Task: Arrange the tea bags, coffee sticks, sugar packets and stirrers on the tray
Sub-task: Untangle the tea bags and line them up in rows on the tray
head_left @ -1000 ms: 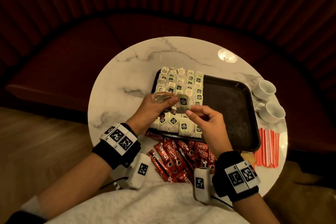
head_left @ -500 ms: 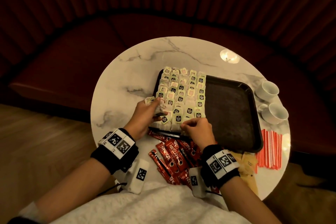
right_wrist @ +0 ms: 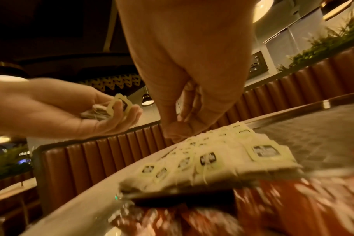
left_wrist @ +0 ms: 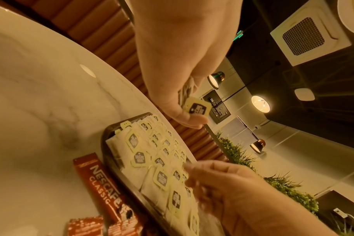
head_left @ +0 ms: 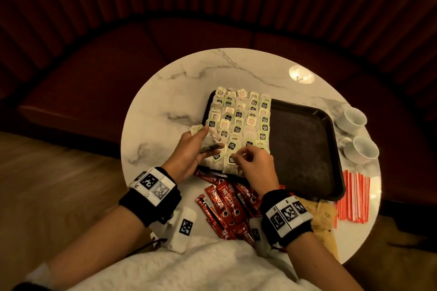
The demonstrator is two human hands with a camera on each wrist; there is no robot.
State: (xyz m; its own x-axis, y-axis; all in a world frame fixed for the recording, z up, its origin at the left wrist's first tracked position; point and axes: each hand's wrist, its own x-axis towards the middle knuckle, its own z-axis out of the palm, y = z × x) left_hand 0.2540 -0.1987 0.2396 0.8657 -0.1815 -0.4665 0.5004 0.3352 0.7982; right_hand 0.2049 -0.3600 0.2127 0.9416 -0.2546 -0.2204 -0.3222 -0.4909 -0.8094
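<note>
A dark tray (head_left: 305, 149) lies on the round marble table (head_left: 165, 101). Rows of tea bags (head_left: 241, 120) fill its left part; its right part is bare. My left hand (head_left: 208, 142) grips a small stack of tea bags (head_left: 214, 134) over the tray's left edge, with a tag (left_wrist: 197, 108) showing at the fingertips. My right hand (head_left: 236, 157) hovers low over the near rows with its fingers curled and thumb against forefinger (right_wrist: 172, 132); nothing shows between them. Red coffee sticks (head_left: 227, 198), brown sugar packets (head_left: 324, 217) and orange stirrers (head_left: 352, 196) lie on the table in front of the tray.
Two white cups (head_left: 352, 118) (head_left: 364, 150) stand right of the tray near the table edge. A curved red bench (head_left: 94, 73) wraps behind the table. One coffee stick (left_wrist: 99, 178) lies against the tray's near-left rim.
My right hand took a tea bag from the left hand's stack, laid it in the near row and now has no bag in it. The left hand shifted left to the tray's edge.
</note>
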